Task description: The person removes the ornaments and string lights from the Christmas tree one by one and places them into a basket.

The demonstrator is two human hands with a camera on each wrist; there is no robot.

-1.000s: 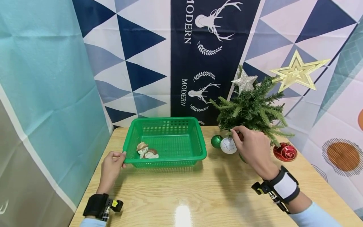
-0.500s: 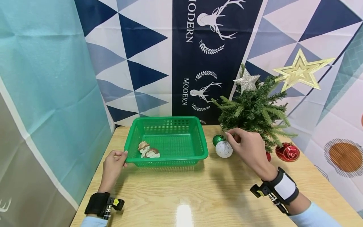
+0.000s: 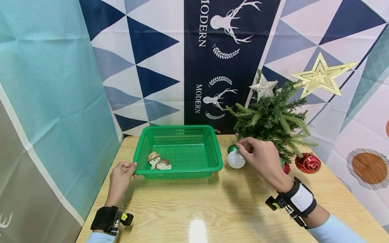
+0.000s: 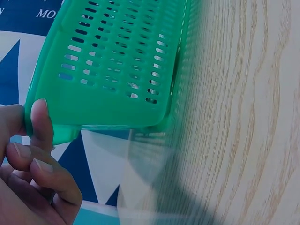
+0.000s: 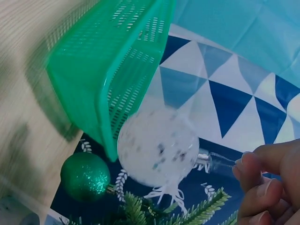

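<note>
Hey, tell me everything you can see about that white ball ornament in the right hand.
The white ball is round and whitish, dotted with small dark specks, and looks like plastic or glass. A shiny silvery cap sits at one end, with a thin loop pinched by the right hand. In the head view it is below the fingertips, between the green basket and the tree, partly hiding a green ball. Whether it touches the table is unclear.

Patterned cloth [image 3: 106,60] — blue triangles [image 3: 149,37], deer heads [image 3: 217,22] — hangs behind a wooden table [image 3: 170,209] bearing bright glare [image 3: 197,231].
</note>
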